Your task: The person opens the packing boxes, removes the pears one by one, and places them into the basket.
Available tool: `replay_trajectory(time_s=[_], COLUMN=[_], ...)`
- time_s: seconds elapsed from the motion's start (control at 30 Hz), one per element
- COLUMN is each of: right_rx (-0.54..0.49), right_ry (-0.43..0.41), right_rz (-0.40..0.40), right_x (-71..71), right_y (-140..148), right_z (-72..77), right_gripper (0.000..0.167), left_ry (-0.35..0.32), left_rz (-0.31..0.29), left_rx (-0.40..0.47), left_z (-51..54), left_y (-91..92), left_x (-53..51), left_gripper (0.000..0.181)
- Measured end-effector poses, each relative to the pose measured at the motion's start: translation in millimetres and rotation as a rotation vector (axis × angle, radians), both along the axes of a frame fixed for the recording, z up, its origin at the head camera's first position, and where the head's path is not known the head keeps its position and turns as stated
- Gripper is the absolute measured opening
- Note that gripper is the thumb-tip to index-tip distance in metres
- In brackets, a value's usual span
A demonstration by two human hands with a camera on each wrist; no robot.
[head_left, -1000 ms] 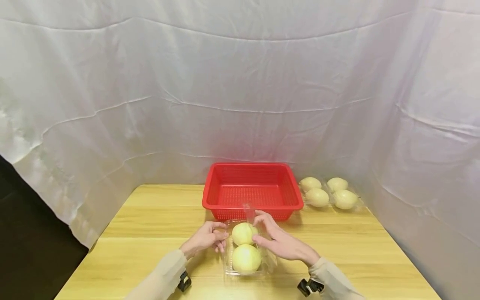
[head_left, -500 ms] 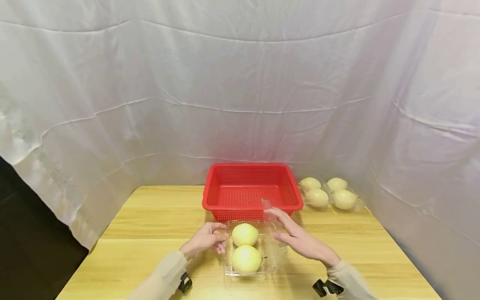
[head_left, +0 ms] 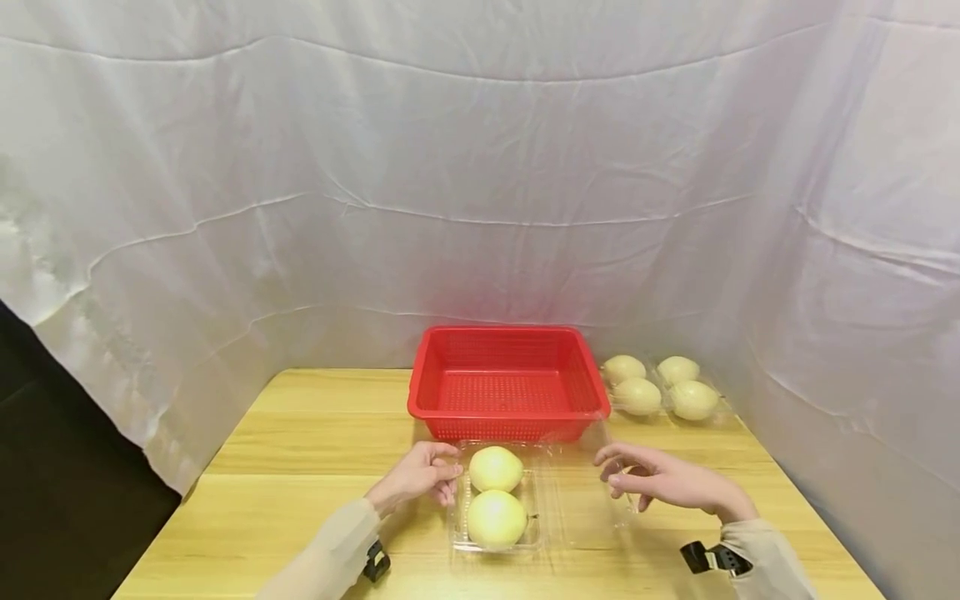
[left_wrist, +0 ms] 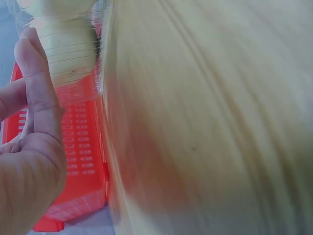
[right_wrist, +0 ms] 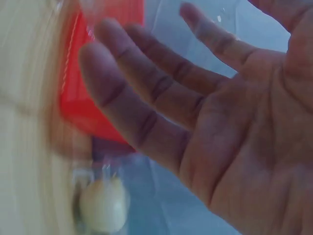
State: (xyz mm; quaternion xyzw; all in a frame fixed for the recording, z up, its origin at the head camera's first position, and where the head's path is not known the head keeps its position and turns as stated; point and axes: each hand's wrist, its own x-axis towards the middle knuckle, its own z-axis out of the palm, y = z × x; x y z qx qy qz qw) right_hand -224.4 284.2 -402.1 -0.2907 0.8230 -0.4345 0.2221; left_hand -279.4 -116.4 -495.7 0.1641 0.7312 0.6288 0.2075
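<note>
In the head view, a clear plastic clamshell box (head_left: 534,535) lies on the table with its lid (head_left: 588,500) folded out to the right. Two pale yellow pears sit inside, a far pear (head_left: 496,469) and a near pear (head_left: 497,519) with a stem on its right. My left hand (head_left: 416,475) touches the box's left wall with its fingertips; the left wrist view shows an extended finger against the plastic. My right hand (head_left: 667,479) is at the lid's outer right edge, fingers loosely bent. Its palm (right_wrist: 249,132) shows nothing held in the right wrist view.
A red perforated basket (head_left: 506,429) stands just behind the box. To its right, two clear packs hold more pears (head_left: 637,396) (head_left: 693,400) by the back right of the wooden table (head_left: 300,450). Pale curtains (head_left: 480,167) hang behind and at the sides.
My right hand has moved right, away from the pears, and the clear lid has swung out with it from over the box to lie toward the right. My left hand stays at the box's left wall.
</note>
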Motion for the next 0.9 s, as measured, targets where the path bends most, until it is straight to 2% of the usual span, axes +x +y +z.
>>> replay_trajectory(time_s=[0.1,0.23,0.53,0.73,0.8,0.9], right_rx=[0.001,0.020,0.027,0.084,0.133,0.212], right_ry=[-0.043,-0.086,-0.120,-0.027,0.040,0.217], right_rz=[0.030,0.028,-0.089,-0.234,-0.300,-0.366], right_x=[-4.6,-10.3,-22.4,-26.9,-26.6,-29.1], right_y=[11,19,22,13,8,1], right_z=[-6.7,-15.2,-38.1,-40.3,-38.7,-36.1], right_gripper=[0.033,0.036,0.043,0.042,0.040,0.033], left_ry=[0.007,0.003,0.002,-0.006,-0.003,0.040], left_rz=[-0.002,0.001,0.038,0.119,0.132,0.150], left_rx=[0.005,0.018,0.053,0.067,0.061,0.029], left_z=[1.7,1.5,-3.4,-2.5,-1.9,-2.4], left_y=[1.4,3.0,8.7,13.0,14.0,15.0], left_x=[0.5,0.0,-2.7,-3.2,-2.7,-4.0], left_gripper=[0.053,0.052,0.049,0.047,0.047,0.045])
